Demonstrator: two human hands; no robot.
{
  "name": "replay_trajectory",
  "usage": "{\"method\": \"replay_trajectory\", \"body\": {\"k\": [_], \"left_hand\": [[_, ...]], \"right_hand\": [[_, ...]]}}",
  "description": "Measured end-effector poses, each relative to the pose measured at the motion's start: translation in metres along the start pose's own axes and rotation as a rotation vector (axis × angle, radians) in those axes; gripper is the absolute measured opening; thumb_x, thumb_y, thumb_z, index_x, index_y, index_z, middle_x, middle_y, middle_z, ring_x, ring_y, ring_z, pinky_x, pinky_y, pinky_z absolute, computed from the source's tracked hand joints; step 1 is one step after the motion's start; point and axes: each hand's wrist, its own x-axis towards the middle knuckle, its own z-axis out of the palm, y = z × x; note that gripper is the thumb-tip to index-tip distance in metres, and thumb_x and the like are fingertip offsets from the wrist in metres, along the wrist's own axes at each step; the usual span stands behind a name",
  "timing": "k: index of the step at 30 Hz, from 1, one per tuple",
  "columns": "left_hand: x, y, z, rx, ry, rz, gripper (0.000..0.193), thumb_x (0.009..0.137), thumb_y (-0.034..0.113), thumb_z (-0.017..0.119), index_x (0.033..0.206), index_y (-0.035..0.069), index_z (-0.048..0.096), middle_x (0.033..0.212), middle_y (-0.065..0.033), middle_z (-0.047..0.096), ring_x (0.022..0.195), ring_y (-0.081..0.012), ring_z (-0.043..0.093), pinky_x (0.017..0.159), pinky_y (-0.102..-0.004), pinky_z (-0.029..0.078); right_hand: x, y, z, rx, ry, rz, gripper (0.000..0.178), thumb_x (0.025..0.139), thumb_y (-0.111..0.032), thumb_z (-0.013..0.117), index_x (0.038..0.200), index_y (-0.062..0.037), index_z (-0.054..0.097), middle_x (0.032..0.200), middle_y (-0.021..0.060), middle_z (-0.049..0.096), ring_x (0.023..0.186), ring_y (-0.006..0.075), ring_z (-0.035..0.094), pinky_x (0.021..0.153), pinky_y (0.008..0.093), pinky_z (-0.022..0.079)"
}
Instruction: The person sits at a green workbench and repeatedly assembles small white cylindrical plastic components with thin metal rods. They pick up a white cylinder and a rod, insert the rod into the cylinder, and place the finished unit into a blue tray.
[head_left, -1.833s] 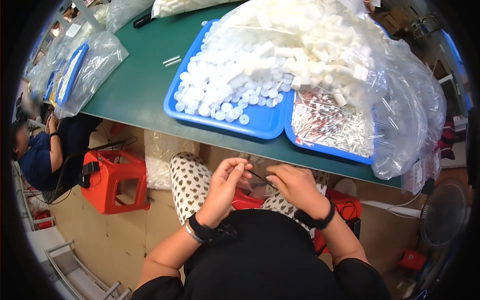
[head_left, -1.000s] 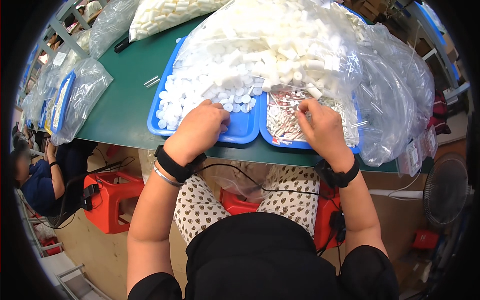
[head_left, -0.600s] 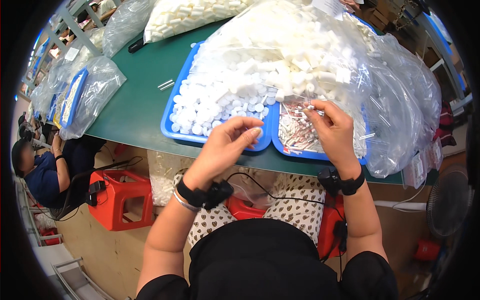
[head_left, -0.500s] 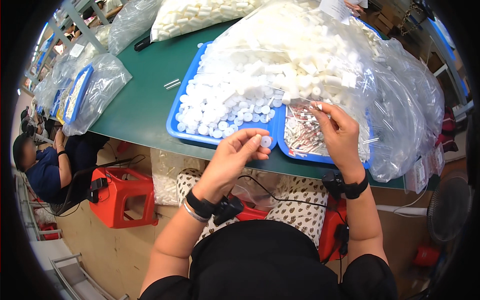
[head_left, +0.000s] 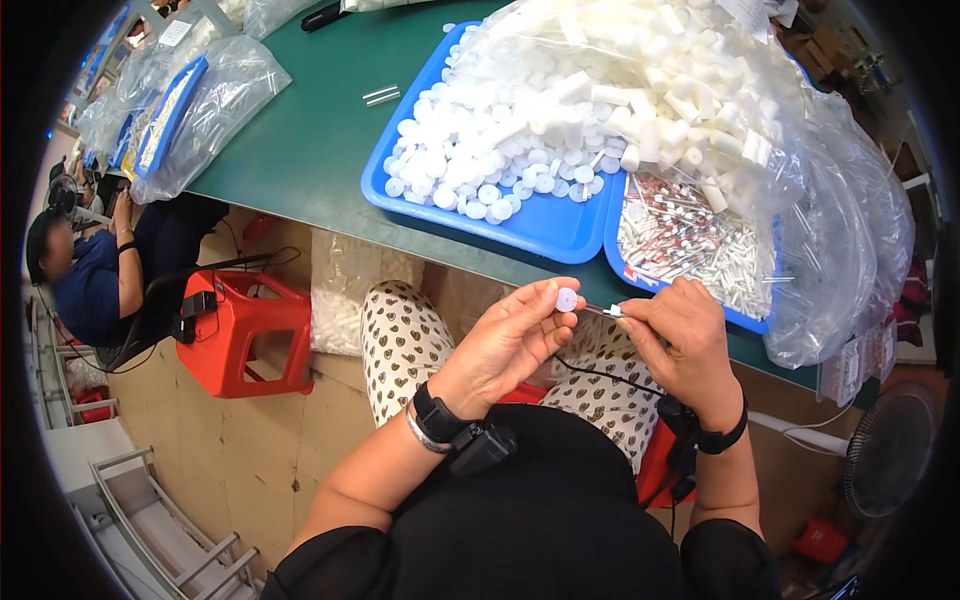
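Note:
Between thumb and fingers of my left hand point(head_left: 512, 338) is a small translucent white disc point(head_left: 567, 300), facing up. My right hand point(head_left: 688, 340) pinches a small white part with a thin dark pin point(head_left: 613, 311). The pin points left toward the disc; whether they touch I cannot make out. Both hands are just in front of the table edge, above my lap. Beyond them, a blue tray point(head_left: 490, 236) holds many similar discs. To its right, a second blue tray point(head_left: 640, 285) holds small white parts with reddish pins point(head_left: 690, 235).
A clear bag of white cylinders point(head_left: 660, 110) lies over the backs of the trays on the green table point(head_left: 310, 150). Two short metal rods point(head_left: 381, 95) lie left of the trays. A red stool point(head_left: 240, 330) and a seated person point(head_left: 90, 270) are at left, a fan point(head_left: 893, 450) at right.
My right hand has come back from the right tray with a small white pinned part, down beside my left hand. My left hand has moved right and slightly lower, still with the disc. The view has shifted.

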Motion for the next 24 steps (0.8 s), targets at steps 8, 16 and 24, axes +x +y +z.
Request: {"method": "replay_trajectory", "body": {"k": [8,16,24], "left_hand": [[-0.003,-0.004,0.001,0.018,0.021,0.012,0.027,0.1,0.017,0.059,0.122,0.001,0.057,0.107,-0.0077,0.066,0.093,-0.0126,0.063,0.082,-0.0248,0.053],[-0.006,-0.01,0.011,0.183,0.092,0.04,0.028,0.099,0.016,0.06,0.122,0.0,0.059,0.105,-0.0051,0.066,0.092,-0.0101,0.063,0.083,-0.0239,0.052],[-0.002,-0.037,-0.004,0.024,-0.013,0.002,0.03,0.099,0.021,0.061,0.122,0.002,0.06,0.098,-0.0019,0.065,0.087,-0.0087,0.061,0.081,-0.0266,0.052]], "right_hand": [[-0.006,-0.003,0.006,-0.058,-0.001,0.017,0.013,0.078,-0.008,0.075,0.088,-0.0062,0.068,0.068,0.0047,0.054,0.064,0.0235,0.05,0.061,0.0364,0.038],[-0.004,-0.017,0.009,-0.154,-0.012,-0.083,0.012,0.078,-0.008,0.075,0.088,-0.0063,0.068,0.065,0.0038,0.048,0.061,0.0226,0.047,0.059,0.0357,0.037],[-0.024,-0.024,0.042,0.346,0.06,0.345,0.006,0.089,-0.004,0.065,0.084,-0.0008,0.064,0.066,0.0118,0.064,0.058,0.0284,0.061,0.054,0.0373,0.046]]}}
